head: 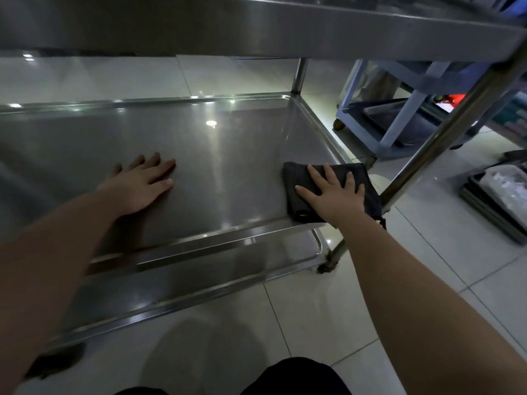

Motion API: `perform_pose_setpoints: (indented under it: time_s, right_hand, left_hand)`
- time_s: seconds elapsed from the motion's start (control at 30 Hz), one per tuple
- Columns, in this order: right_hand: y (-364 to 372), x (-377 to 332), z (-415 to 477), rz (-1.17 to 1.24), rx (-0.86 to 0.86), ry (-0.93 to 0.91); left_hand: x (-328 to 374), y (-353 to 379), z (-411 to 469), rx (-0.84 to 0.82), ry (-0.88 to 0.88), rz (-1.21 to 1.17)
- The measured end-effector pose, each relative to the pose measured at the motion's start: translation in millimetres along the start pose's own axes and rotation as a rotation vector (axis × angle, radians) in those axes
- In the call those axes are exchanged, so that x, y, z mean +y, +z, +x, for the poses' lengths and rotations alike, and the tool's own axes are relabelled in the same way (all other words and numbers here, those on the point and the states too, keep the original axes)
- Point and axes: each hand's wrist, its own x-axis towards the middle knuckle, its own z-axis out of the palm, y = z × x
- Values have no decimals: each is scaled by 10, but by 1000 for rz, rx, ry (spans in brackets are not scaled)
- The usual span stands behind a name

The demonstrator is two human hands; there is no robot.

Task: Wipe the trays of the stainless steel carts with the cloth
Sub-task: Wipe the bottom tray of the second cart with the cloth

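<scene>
While left hand (139, 185) rests flat on tray (228, 155), right-hand fingers (328, 175) spread wide atop cloth (293, 192).

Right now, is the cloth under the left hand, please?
No, the cloth lies under the right hand; the left hand rests flat on bare tray.

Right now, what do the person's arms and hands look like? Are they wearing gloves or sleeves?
No gloves and no sleeves show. The left hand and right hand are bare, and both forearms are uncovered up to the picture's edge. No rings, watch or bracelets show. Dark clothing shows at the bottom edge.
</scene>
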Motion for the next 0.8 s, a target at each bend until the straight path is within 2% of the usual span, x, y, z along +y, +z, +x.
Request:
perform_pose_setpoints:
  time_s: [0.1,0.23,0.43,0.5,0.57,0.63,0.73,0.8]
  right_hand:
    - [-40,-17,-5,-4,-44,7]
    - [-24,-411,-118,15,-61,16]
    - [360,-2362,-778,-10,-57,-364]
    - [435,-2663,-920,-19,-55,-448]
    - [399,-2498,-790,-16,-33,-490]
    - [291,-2027,-517,-24,-1,-447]
    - [94,-1165,-131,11,6,-150]
    - [24,-874,-41,41,0,34]
  left_hand:
    - [-570,-75,-357,-48,-50,21]
    - [-834,-32,-667,46,-90,85]
    - [-808,-11,-683,111,-102,84]
    - [-823,-4,-677,122,-96,100]
    - [-832,7,-669,127,-82,92]
    - [-848,14,-658,128,-70,67]
    - [-829,24,-657,143,-76,59]
    - [-804,25,-660,153,-77,64]
